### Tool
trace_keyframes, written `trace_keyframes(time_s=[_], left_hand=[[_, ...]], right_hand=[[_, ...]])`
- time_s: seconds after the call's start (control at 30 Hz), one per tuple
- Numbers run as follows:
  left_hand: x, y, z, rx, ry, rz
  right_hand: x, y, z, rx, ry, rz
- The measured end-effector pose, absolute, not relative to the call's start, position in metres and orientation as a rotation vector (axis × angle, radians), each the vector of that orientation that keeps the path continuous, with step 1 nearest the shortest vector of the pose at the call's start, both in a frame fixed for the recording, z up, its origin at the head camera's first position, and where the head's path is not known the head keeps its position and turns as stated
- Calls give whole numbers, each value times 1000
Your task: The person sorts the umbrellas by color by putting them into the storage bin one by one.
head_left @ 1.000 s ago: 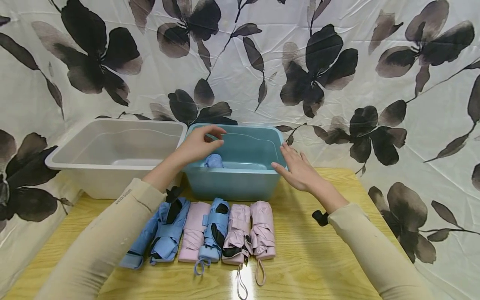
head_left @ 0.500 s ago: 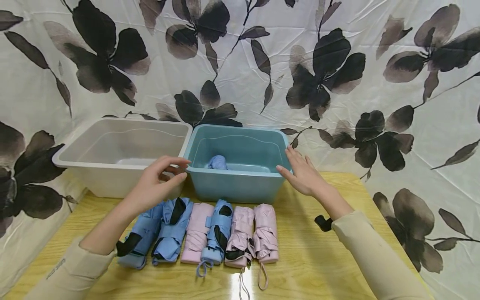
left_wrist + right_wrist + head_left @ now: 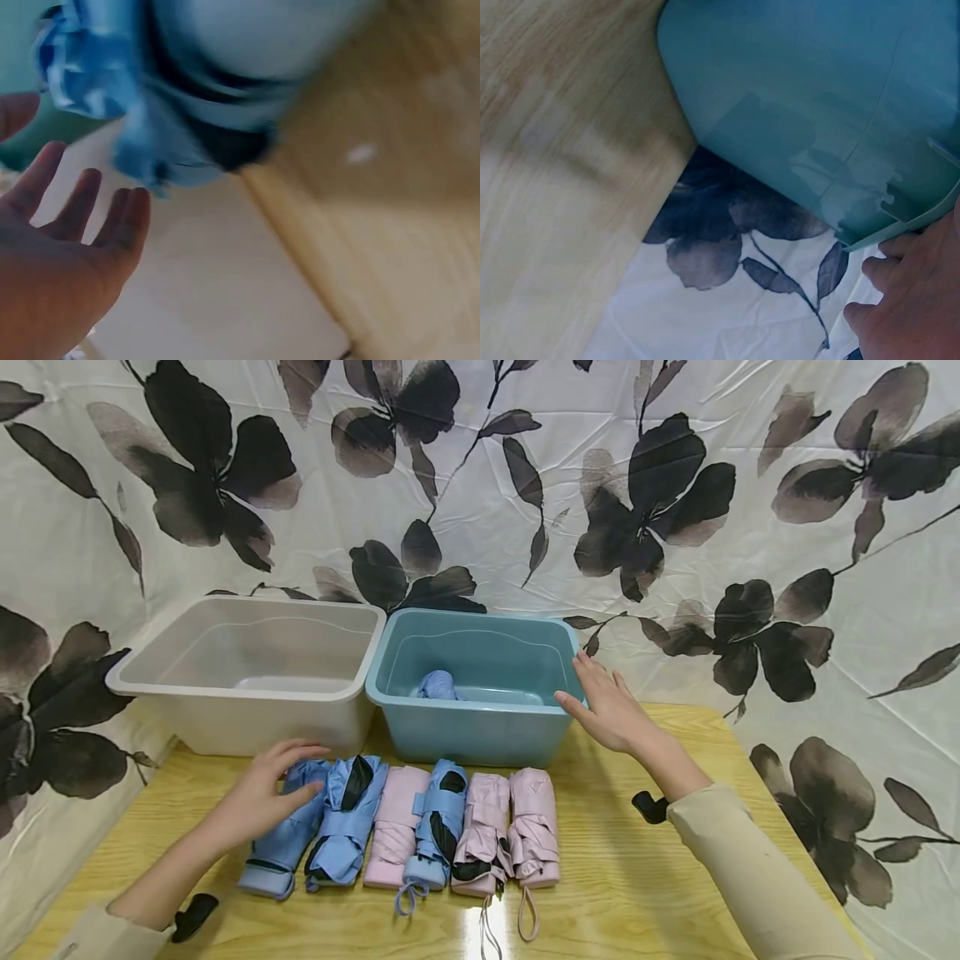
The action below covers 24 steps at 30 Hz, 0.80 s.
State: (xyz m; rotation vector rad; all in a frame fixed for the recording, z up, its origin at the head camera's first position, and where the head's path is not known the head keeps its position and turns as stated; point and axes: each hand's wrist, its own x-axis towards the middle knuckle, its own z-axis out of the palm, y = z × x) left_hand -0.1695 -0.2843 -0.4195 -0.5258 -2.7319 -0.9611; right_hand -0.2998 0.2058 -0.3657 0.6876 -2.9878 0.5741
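Observation:
My left hand [image 3: 258, 797] hovers at the leftmost blue folded umbrella [image 3: 281, 847], its thumb and fingers spread to either side of the upper end. In the left wrist view that blue umbrella [image 3: 202, 112] is blurred, and the loose fingers [image 3: 120, 232] sit beside it. My right hand [image 3: 611, 714] lies with straight fingers on the right rim of the teal bin [image 3: 480, 733]. The right wrist view shows its fingertips along the bin's edge. Inside the teal bin, at the left, is a blue bundle [image 3: 437, 685], probably another umbrella, partly hidden by the front rim.
A light grey bin [image 3: 247, 722] stands left of the teal one. To the right of the leftmost umbrella lie another blue umbrella [image 3: 345, 827], a pink umbrella [image 3: 392, 827], a blue umbrella with a loop [image 3: 437, 818] and two pink umbrellas [image 3: 534, 827]. A floral cloth hangs behind the table [image 3: 637, 877].
My left hand has moved from above the teal bin, back and left, down to the leftmost blue umbrella. The right hand stays on the teal bin's rim.

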Motion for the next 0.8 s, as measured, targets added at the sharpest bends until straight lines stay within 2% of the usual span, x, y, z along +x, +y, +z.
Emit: trace_keyframes(time_s=[0.3,0.8], left_hand=[[-180,-302,-444,-553,-2899,-818],[-208,-315,-445,-645,-3048,-1056]], right_hand=[[-300,207,-365,689,-2982,564],[-299,206,-365,688,-2978,582]])
